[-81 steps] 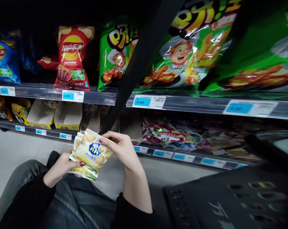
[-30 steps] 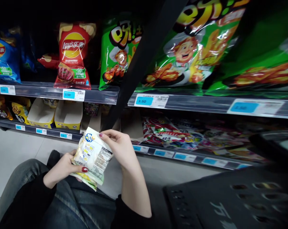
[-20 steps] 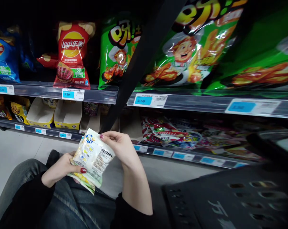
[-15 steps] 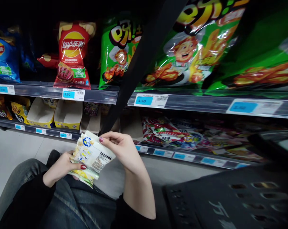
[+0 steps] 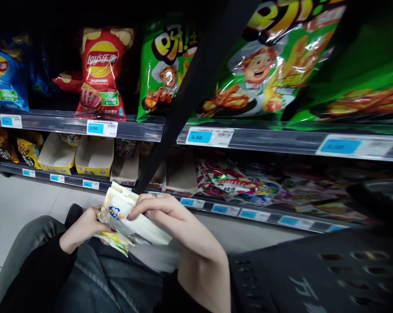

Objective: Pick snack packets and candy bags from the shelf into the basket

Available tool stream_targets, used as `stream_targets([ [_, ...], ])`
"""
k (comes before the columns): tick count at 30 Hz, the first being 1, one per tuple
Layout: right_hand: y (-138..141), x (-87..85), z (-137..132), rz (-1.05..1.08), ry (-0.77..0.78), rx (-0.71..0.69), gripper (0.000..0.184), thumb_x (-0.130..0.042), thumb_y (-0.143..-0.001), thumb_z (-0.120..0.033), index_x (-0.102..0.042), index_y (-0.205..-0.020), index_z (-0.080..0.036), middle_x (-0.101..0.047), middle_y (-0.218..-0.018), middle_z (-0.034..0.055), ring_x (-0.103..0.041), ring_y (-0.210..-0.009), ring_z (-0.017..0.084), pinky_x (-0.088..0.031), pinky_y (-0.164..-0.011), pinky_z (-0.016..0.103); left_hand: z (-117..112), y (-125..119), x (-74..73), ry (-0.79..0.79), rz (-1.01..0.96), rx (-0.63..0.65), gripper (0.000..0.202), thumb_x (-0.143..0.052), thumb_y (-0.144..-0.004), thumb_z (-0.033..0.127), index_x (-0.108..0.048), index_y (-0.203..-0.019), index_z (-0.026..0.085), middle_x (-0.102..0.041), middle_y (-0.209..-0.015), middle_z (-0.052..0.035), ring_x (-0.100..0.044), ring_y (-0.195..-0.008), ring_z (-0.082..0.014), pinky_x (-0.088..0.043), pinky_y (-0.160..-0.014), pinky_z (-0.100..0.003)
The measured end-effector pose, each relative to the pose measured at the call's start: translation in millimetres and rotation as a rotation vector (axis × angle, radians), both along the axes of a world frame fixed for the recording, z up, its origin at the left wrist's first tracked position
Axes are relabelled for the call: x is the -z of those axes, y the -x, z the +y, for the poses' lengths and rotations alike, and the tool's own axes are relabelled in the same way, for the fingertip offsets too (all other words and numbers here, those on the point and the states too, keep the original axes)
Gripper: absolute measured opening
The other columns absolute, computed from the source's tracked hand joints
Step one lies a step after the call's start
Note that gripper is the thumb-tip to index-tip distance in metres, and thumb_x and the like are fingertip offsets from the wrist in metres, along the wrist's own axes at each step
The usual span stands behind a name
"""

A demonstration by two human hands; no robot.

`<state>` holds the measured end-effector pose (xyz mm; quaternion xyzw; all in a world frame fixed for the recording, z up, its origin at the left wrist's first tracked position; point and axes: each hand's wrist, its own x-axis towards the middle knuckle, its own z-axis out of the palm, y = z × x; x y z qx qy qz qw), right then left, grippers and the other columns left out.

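My left hand (image 5: 84, 229) is closed around the left edge of several small snack packets (image 5: 116, 244), which are pale with yellow and green print and fanned together above my lap. Between the fingers of my right hand (image 5: 162, 211) is the upper cream-white snack packet (image 5: 118, 215), marked with a blue logo. That packet is tilted and partly blurred, and its right part hangs below my right fingers. My left fingertips are partly hidden behind and under the packets.
Ahead, a shelf holds a red chip bag (image 5: 100, 74), a blue chip bag (image 5: 9, 80) and large green bags (image 5: 255, 78). Below are card boxes (image 5: 94, 156) and small candy bags (image 5: 229, 178). A black upright (image 5: 196, 87) divides the shelves. A dark basket (image 5: 281, 269) stands at right.
My right hand has turned and moved slightly right, bending the top packet away from the others. My left hand stays nearly still. The view has shifted slightly.
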<state>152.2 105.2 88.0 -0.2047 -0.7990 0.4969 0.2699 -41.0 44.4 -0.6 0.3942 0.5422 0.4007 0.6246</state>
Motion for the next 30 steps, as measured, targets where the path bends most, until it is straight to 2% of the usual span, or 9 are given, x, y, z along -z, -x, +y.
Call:
stream_targets([
  [4,2,-6.9,-12,-0.015,-0.068,-0.001,0.024,-0.049,-0.077,-0.012,-0.069,-0.085,-0.022,-0.066,-0.076,0.0014,-0.059,-0.068,0.014,-0.044,-0.064,0.025,-1,0,-6.6,-0.041,0.003,0.035,0.027,-0.076,-0.053,0.023,-0.071,-0.078,0.011,-0.063,-0.103,-0.0115,-0.063,-0.071,-0.0214,-0.052,-0.053,-0.028],
  [8,7,-9.6,-17,-0.063,-0.365,0.341,0.007,-0.063,-0.071,-0.02,-0.069,-0.07,-0.024,-0.058,-0.071,0.0025,-0.053,-0.075,0.018,-0.041,-0.067,0.03,1,1,-9.3,-0.128,0.068,-0.033,0.03,-0.079,-0.049,0.027,-0.072,-0.075,0.014,-0.06,-0.109,-0.0101,-0.057,-0.094,-0.0278,-0.051,-0.067,-0.028],
  [11,12,-6.2,-11,-0.151,-0.502,0.462,0.007,-0.065,-0.071,-0.023,-0.067,-0.065,-0.023,-0.055,-0.08,0.0042,-0.048,-0.084,0.021,-0.037,-0.074,0.035,0,0,-5.9,-0.117,-0.066,-0.116,0.036,-0.071,-0.058,0.046,-0.071,-0.076,0.014,-0.065,-0.099,-0.0088,-0.055,-0.098,-0.0283,-0.048,-0.078,-0.033],
  [13,17,-0.3,-4,-0.198,-0.431,0.445,0.008,-0.06,-0.075,-0.022,-0.064,-0.068,-0.02,-0.057,-0.08,0.0036,-0.05,-0.081,0.019,-0.037,-0.073,0.033,-1,0,-3.4,-0.108,-0.223,-0.115,0.052,-0.054,-0.066,0.062,-0.071,-0.077,0.013,-0.066,-0.096,-0.0101,-0.055,-0.099,-0.0291,-0.046,-0.081,-0.035],
  [15,22,7.7,3,-0.233,-0.322,0.449,0.01,-0.055,-0.079,-0.021,-0.061,-0.071,-0.018,-0.059,-0.075,0.0022,-0.053,-0.074,0.016,-0.038,-0.069,0.03,-2,0,-2.4,-0.156,-0.278,-0.066,0.056,-0.052,-0.066,0.065,-0.07,-0.072,0.013,-0.065,-0.101,-0.0109,-0.054,-0.101,-0.0302,-0.046,-0.082,-0.036],
  [20,34,26.1,16,-0.279,-0.199,0.516,0.008,-0.054,-0.076,-0.021,-0.059,-0.07,-0.018,-0.061,-0.074,0.0011,-0.057,-0.071,0.016,-0.038,-0.065,0.027,-2,0,-7.6,-0.158,-0.049,-0.032,0.029,-0.078,-0.054,0.031,-0.071,-0.076,0.012,-0.06,-0.111,-0.0102,-0.056,-0.1,-0.0303,-0.045,-0.084,-0.034],
  [24,39,33.4,19,-0.222,-0.213,0.653,0.009,-0.055,-0.074,-0.025,-0.059,-0.078,-0.019,-0.061,-0.084,0.0046,-0.056,-0.084,0.022,-0.04,-0.076,0.033,-2,-4,-11.2,-0.069,-0.204,-0.097,0.031,-0.074,-0.061,0.023,-0.068,-0.09,0.012,-0.068,-0.097,-0.0106,-0.061,-0.092,-0.0288,-0.046,-0.083,-0.038],
  [27,43,40.5,20,-0.13,-0.121,0.817,0.044,-0.058,-0.071,-0.038,-0.051,-0.108,-0.015,-0.051,-0.111,0.0138,-0.05,-0.103,0.027,-0.039,-0.086,0.039,-2,-5,-11.5,-0.075,-0.32,-0.173,0.034,-0.068,-0.068,0.022,-0.064,-0.099,0.01,-0.07,-0.093,-0.0112,-0.062,-0.093,-0.0284,-0.046,-0.084,-0.038],
  [30,51,53.0,20,-0.105,0.041,0.776,0.07,-0.062,-0.065,-0.047,-0.039,-0.122,-0.014,-0.044,-0.123,0.0184,-0.046,-0.111,0.03,-0.038,-0.09,0.042,-2,-4,-12.0,-0.142,-0.314,-0.267,0.042,-0.065,-0.071,0.022,-0.058,-0.111,0.011,-0.068,-0.102,-0.0118,-0.058,-0.102,-0.0293,-0.046,-0.086,-0.037],
])
